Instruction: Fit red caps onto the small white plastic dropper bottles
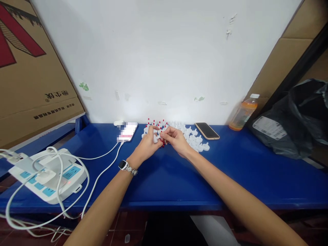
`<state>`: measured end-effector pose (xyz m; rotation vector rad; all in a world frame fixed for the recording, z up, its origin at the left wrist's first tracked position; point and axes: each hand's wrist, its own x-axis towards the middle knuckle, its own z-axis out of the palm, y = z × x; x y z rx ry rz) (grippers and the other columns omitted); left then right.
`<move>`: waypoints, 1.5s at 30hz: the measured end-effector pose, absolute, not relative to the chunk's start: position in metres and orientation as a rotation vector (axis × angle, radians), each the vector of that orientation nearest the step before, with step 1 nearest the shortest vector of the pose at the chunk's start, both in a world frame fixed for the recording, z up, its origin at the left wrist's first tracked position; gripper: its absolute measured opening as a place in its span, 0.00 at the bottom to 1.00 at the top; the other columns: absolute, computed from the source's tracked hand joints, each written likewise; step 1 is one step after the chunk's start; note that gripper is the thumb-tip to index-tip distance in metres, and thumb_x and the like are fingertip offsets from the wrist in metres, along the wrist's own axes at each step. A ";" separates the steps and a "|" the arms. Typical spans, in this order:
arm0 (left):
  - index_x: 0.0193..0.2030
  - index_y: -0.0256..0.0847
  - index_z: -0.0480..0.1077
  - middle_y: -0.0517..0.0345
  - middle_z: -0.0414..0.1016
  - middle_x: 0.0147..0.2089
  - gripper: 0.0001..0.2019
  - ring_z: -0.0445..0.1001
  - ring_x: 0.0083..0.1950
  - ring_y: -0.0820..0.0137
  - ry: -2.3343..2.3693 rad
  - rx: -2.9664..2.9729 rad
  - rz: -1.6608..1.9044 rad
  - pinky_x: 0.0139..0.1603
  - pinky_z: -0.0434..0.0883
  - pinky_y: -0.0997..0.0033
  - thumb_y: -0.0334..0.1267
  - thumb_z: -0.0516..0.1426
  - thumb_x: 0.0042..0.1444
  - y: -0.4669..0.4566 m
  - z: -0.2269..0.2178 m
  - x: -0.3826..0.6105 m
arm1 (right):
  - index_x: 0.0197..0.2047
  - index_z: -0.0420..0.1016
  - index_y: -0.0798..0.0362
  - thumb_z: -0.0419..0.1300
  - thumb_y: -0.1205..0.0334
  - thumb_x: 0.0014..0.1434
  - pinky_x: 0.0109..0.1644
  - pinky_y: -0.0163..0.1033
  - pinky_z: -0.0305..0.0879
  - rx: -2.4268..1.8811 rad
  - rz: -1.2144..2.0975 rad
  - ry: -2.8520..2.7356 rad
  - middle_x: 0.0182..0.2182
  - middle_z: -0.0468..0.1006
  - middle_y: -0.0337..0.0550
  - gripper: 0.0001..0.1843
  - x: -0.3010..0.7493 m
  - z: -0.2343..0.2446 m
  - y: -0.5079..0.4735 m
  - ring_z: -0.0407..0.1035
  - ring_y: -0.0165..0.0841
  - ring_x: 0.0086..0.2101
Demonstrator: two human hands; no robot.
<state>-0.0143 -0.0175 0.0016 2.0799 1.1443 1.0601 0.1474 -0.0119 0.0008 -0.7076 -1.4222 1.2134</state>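
My left hand [148, 145] and my right hand [175, 139] meet over the blue table [230, 177], fingers pinched together on a small white plastic part [155, 138] with red bits showing beneath. A watch sits on my left wrist. Just behind my hands stands a group of white parts with red tips [156, 123]. To the right of my right hand lies a heap of several plain white parts [196, 140].
A phone on a white charging cable [127, 131] lies left of the parts, and a dark phone [207, 131] to their right. An orange drink bottle [243, 112] and a black bag [294, 119] are far right. A power strip [48, 176] with cables sits front left, beside cardboard [28, 68].
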 end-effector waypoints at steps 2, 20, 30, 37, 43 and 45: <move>0.54 0.42 0.57 0.64 0.70 0.32 0.20 0.70 0.29 0.72 1.162 1.997 1.116 0.30 0.65 0.73 0.37 0.58 0.56 -0.018 0.002 -0.013 | 0.28 0.66 0.51 0.71 0.43 0.47 0.30 0.35 0.60 -0.689 1.220 -1.426 0.23 0.73 0.35 0.24 0.145 0.001 -0.013 0.64 0.27 0.24; 0.42 0.40 0.72 0.54 0.71 0.39 0.12 0.70 0.40 0.65 1.563 2.317 1.105 0.44 0.68 0.63 0.47 0.57 0.60 0.009 0.006 -0.071 | 0.31 0.72 0.53 0.63 0.56 0.56 0.33 0.36 0.64 -0.959 0.782 -1.757 0.25 0.76 0.40 0.10 0.154 0.010 0.025 0.69 0.30 0.27; 0.39 0.42 0.76 0.52 0.71 0.39 0.11 0.71 0.40 0.62 1.490 2.383 0.830 0.42 0.67 0.62 0.45 0.56 0.60 0.014 -0.008 -0.074 | 0.29 0.74 0.55 0.60 0.70 0.55 0.33 0.34 0.61 -1.051 0.588 -2.280 0.25 0.77 0.38 0.04 0.131 0.014 0.052 0.69 0.29 0.27; 0.36 0.41 0.73 0.53 0.73 0.37 0.10 0.71 0.39 0.62 1.459 2.351 0.871 0.40 0.66 0.64 0.44 0.55 0.60 0.009 0.000 -0.076 | 0.33 0.77 0.55 0.60 0.71 0.56 0.38 0.34 0.62 -1.093 0.362 -2.340 0.31 0.81 0.43 0.05 0.122 0.008 0.066 0.72 0.31 0.33; 0.38 0.41 0.68 0.56 0.75 0.36 0.10 0.72 0.36 0.66 1.355 2.234 0.846 0.36 0.65 0.68 0.45 0.53 0.63 0.005 0.003 -0.072 | 0.33 0.78 0.56 0.59 0.70 0.56 0.38 0.34 0.62 -1.052 0.456 -2.288 0.31 0.81 0.43 0.05 0.123 0.013 0.063 0.71 0.30 0.32; 0.39 0.41 0.66 0.57 0.74 0.35 0.10 0.71 0.34 0.67 1.316 2.203 0.837 0.35 0.64 0.69 0.46 0.52 0.63 0.005 0.002 -0.072 | 0.32 0.77 0.56 0.59 0.71 0.55 0.37 0.33 0.62 -1.052 0.486 -2.329 0.29 0.80 0.42 0.05 0.123 0.012 0.063 0.71 0.30 0.30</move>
